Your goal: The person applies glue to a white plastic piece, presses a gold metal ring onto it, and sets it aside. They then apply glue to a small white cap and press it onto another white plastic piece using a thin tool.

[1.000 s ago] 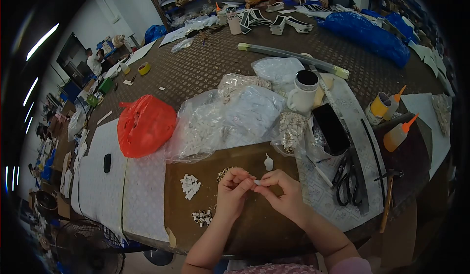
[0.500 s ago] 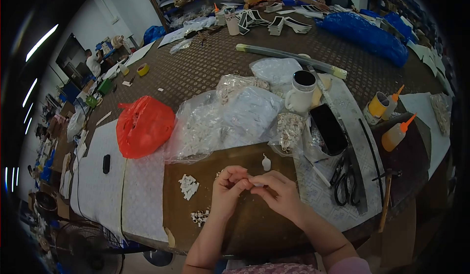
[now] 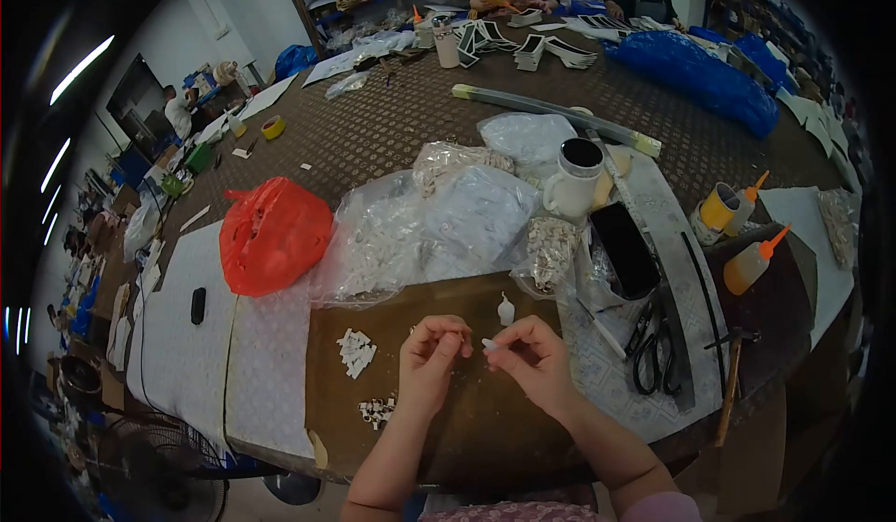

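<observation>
Over the brown mat (image 3: 448, 447), my right hand (image 3: 534, 365) pinches a small white piece (image 3: 490, 345) between thumb and forefinger. My left hand (image 3: 431, 363) is closed in a pinch just left of it, a narrow gap away; whatever its fingertips hold is too small to make out. Left of my hands lie a loose pile of flat white pieces (image 3: 357, 352) and, nearer me, a cluster of small shiny white-and-dark pieces (image 3: 377, 412). A little white bottle (image 3: 506, 310) with a thin tip stands just beyond my fingers.
Clear bags of small parts (image 3: 373, 242) and a red plastic bag (image 3: 275, 237) lie beyond the mat. On the right are a white mug (image 3: 571, 186), phone (image 3: 625, 250), scissors (image 3: 658, 354), hammer (image 3: 731, 382) and orange-tipped glue bottle (image 3: 749, 265). Co-workers sit across the table.
My hands were together at the fingertips and have moved apart, the right one going right. The white piece now shows in my right fingertips.
</observation>
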A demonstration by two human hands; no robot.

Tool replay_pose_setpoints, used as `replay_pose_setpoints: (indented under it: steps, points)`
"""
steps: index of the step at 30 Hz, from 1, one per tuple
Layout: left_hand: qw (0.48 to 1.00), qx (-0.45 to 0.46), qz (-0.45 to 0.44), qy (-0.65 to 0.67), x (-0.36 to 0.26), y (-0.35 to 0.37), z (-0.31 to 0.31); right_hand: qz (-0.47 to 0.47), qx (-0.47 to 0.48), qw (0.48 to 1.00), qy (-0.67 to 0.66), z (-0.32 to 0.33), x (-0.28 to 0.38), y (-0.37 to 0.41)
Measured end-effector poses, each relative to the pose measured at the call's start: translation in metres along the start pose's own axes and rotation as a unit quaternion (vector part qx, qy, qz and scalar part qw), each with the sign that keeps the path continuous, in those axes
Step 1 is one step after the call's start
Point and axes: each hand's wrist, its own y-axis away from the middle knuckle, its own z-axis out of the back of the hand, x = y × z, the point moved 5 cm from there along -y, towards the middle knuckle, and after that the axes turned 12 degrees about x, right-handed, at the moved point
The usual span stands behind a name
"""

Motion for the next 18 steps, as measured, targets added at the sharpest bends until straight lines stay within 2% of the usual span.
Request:
replay_pose_setpoints:
  steps: [3,9,18]
  points:
    - [1.000,-0.007,0.024,-0.017,0.005,0.004,0.002,0.001,0.016,0.999,0.038,0.000,-0.002,0.001]
    - [0.996,-0.026,0.056,0.059,0.013,0.006,-0.001,0.022,0.022,0.998,0.059,-0.005,0.000,0.000]
    - [0.997,-0.012,0.046,0.054,0.016,0.005,-0.003,0.034,0.010,0.998,0.043,-0.006,0.001,-0.001]
